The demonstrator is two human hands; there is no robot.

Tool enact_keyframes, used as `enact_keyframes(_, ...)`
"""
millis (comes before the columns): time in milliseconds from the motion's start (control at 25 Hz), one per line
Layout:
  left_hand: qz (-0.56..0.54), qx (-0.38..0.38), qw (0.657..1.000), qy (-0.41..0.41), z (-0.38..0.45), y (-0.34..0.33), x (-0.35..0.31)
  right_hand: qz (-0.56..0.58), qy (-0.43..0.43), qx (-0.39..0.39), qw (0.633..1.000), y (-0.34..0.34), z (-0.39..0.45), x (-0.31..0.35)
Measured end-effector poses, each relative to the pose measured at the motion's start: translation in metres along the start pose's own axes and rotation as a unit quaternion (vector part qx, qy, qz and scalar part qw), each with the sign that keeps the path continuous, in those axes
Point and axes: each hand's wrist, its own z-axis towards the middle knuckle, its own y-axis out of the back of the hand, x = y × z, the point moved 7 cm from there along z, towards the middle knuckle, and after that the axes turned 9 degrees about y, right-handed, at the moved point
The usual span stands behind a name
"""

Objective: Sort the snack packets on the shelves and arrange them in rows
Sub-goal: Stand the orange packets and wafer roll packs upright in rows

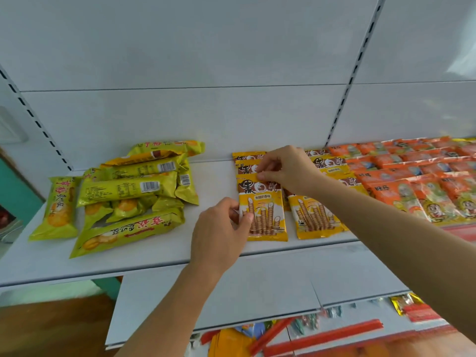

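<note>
White shop shelving fills the head view: a pale back panel (206, 60) with slotted uprights, and a flat white shelf (159, 248) carrying the snack packets.

Front yellow-brown wafer-roll packet (265, 215) lies flat near the shelf's front edge, at the head of a column of same-design packets (248, 161) overlapping back toward the panel. Left hand (219, 235) pinches the front packet's left edge, thumb on top, fingers curled at the side; grip narrow, holding that packet. Right hand (286, 168) reaches in over the column, thumb and forefinger pinched on the front packet's top edge; grip narrow, on the same packet.

Just right of it, a second column of the same wafer-roll design, its front packet (316, 217) lying flat and slightly angled; the right forearm crosses over this column.

Further right, orange packets (401, 171) lie in neat overlapping rows out to the frame edge.

Left side of the shelf: a loose pile of yellow-green long packets (134, 186), stacked at mixed angles, some barcode side up. One yellow-green packet (60, 207) lies apart at the pile's left, lengthwise front to back. Bare shelf between the pile and the wafer-roll columns.

Below, a lower shelf (231, 292) juts forward; under it more goods show, red strips (322, 338) and small wrapped items, too blurred to name.
</note>
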Motion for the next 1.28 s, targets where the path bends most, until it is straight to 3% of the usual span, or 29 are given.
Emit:
enact_keyframes(240, 0.095, -0.027, 0.995, -0.018, 0.003, -0.019, -0.008, -0.065, 0.043, 0.021, 0.997, -0.005, 0.006, -0.017)
enact_keyframes(440, 0.071, -0.035, 0.997, -0.008, -0.002, -0.011, -0.012, -0.075, 0.086, -0.033, 0.993, 0.001, 0.009, -0.008)
enact_keyframes(640, 0.038, -0.163, 0.985, -0.045, 0.008, 0.067, -0.01, -0.012, 0.166, -0.05, 0.985, -0.014, 0.035, 0.055)
enact_keyframes(760, 0.041, -0.206, 0.977, -0.019, 0.012, 0.116, 0.006, 0.015, 0.222, -0.043, 0.974, -0.046, 0.063, 0.107)
enact_keyframes(920, -0.128, -0.168, 0.973, 0.096, 0.019, 0.138, 0.042, -0.015, 0.229, 0.003, 0.973, -0.098, 0.096, 0.143)
enact_keyframes(1000, -0.25, -0.162, 0.947, 0.118, 0.02, 0.141, 0.051, -0.011, 0.255, -0.084, 0.963, -0.097, 0.091, 0.149)
enact_keyframes(1120, -0.393, -0.119, 0.903, 0.129, 0.019, 0.128, 0.043, -0.029, 0.342, -0.242, 0.907, -0.075, 0.053, 0.154)
enact_keyframes(1200, -0.482, -0.063, 0.864, 0.133, 0.021, 0.113, 0.031, -0.034, 0.408, -0.248, 0.878, -0.068, 0.027, 0.161)
enact_keyframes(1280, -0.517, -0.056, 0.844, 0.128, 0.028, 0.108, 0.026, -0.058, 0.449, -0.208, 0.867, -0.067, 0.008, 0.164)
